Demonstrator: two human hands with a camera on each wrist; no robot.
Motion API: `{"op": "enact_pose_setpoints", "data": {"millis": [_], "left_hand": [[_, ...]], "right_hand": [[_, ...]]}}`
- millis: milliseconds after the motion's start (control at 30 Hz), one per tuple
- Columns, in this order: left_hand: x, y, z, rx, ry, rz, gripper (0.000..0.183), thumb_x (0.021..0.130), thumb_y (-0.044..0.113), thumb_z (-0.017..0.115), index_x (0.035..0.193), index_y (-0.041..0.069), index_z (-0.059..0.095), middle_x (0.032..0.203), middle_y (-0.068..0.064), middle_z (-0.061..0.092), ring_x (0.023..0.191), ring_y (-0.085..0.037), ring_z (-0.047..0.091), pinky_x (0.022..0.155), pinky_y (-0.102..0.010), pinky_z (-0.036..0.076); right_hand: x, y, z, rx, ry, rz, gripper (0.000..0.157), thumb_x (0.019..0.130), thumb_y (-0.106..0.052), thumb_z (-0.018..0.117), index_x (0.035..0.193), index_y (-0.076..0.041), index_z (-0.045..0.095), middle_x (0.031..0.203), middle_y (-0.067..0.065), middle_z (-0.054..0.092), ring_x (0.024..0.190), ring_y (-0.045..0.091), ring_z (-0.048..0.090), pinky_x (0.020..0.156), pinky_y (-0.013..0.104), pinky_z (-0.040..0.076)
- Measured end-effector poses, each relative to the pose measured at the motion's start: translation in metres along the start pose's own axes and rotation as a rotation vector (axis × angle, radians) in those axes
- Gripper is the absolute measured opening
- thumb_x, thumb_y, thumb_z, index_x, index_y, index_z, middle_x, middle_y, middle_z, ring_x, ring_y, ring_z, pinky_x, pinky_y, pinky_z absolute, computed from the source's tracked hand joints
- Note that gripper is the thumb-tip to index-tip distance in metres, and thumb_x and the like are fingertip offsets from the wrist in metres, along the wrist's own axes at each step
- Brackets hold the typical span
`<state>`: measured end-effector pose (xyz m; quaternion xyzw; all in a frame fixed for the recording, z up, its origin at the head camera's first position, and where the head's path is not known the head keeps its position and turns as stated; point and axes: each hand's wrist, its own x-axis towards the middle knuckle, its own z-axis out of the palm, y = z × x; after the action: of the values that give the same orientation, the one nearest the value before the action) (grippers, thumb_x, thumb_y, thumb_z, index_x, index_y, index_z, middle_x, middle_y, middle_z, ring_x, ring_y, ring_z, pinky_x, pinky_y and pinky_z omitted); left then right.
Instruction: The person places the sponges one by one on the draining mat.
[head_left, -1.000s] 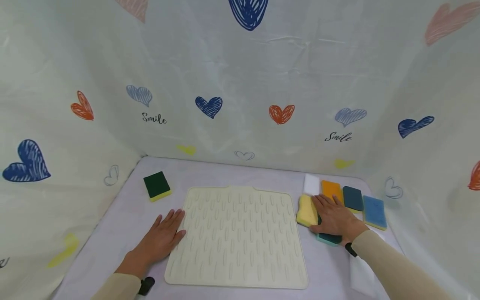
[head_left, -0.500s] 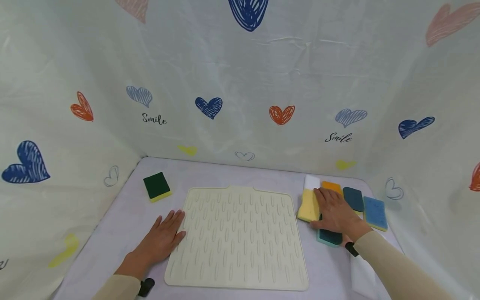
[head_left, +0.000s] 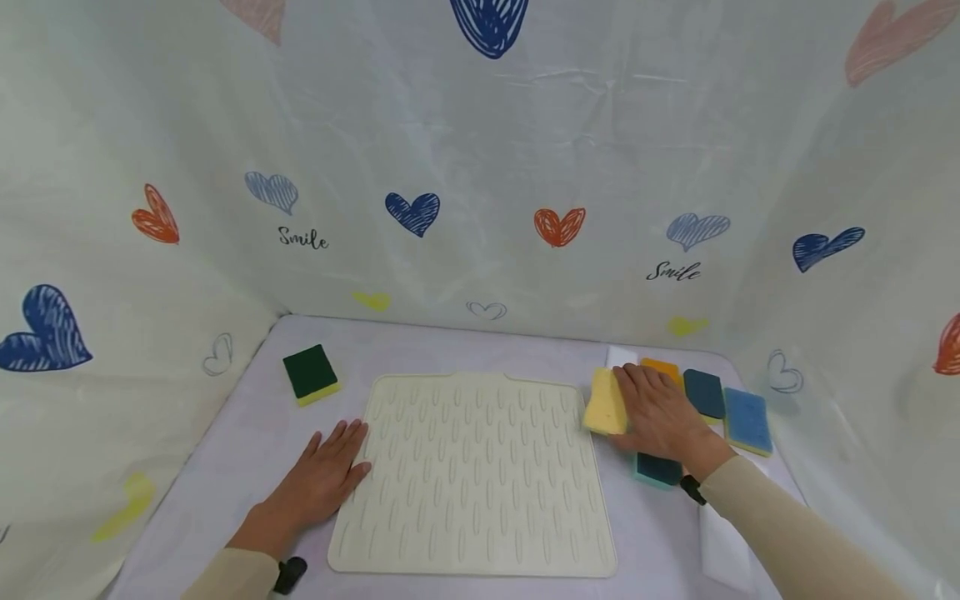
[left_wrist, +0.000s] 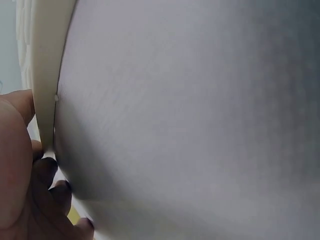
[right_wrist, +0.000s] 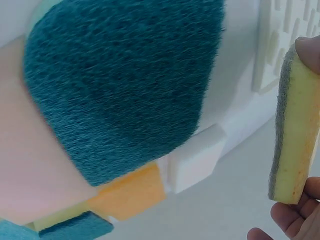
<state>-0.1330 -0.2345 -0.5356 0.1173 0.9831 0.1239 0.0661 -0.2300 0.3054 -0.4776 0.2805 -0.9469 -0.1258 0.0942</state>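
Observation:
My right hand (head_left: 663, 417) pinches a yellow sponge (head_left: 604, 402) between thumb and fingers, over the right edge of a cream ribbed mat (head_left: 480, 475). Seen from the right wrist, this sponge (right_wrist: 292, 140) is tilted on edge and shows a grey scouring layer on one face. Below that hand lies a sponge with a dark teal scouring top (head_left: 658, 470), which fills much of the right wrist view. My left hand (head_left: 318, 479) lies flat with straight fingers at the mat's left edge. From the left wrist, its fingers (left_wrist: 17, 105) touch that edge.
Beyond the right hand are a white block (head_left: 621, 357), an orange sponge (head_left: 662, 368), a dark teal-topped sponge (head_left: 703, 393) and a blue sponge (head_left: 747, 419). A dark green and yellow sponge (head_left: 311, 372) sits at the back left. A heart-printed curtain (head_left: 487, 167) encloses the table.
My right hand has taken hold of the yellow sponge, lifted it from among the others and carried it slightly left to the mat's edge. The left hand has stayed in place.

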Motion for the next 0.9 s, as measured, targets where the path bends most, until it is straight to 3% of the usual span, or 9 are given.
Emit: {"op": "enact_pose_setpoints", "data": {"millis": [567,900], "left_hand": [[0.001,-0.004,0.002,0.020,-0.005,0.012,0.069,0.112,0.040,0.049,0.165,0.001,0.030,0.171,-0.019,0.032,0.160,-0.043,0.024,0.127,-0.071,0.015],[0.001,0.000,-0.001,0.036,-0.009,0.010,0.069,0.112,0.040,0.050,0.164,0.000,0.031,0.170,-0.020,0.034,0.159,-0.043,0.026,0.127,-0.071,0.016]], "right_hand": [[0.021,-0.035,-0.019,0.012,0.025,-0.068,0.110,0.082,-0.070,0.077,0.153,0.005,0.040,0.149,0.024,0.050,0.133,0.041,0.050,0.113,0.058,0.045],[0.037,-0.058,-0.020,-0.020,0.133,-0.118,0.110,0.075,-0.068,0.080,0.149,0.005,0.046,0.142,0.022,0.055,0.125,0.038,0.054,0.103,0.051,0.050]]}}
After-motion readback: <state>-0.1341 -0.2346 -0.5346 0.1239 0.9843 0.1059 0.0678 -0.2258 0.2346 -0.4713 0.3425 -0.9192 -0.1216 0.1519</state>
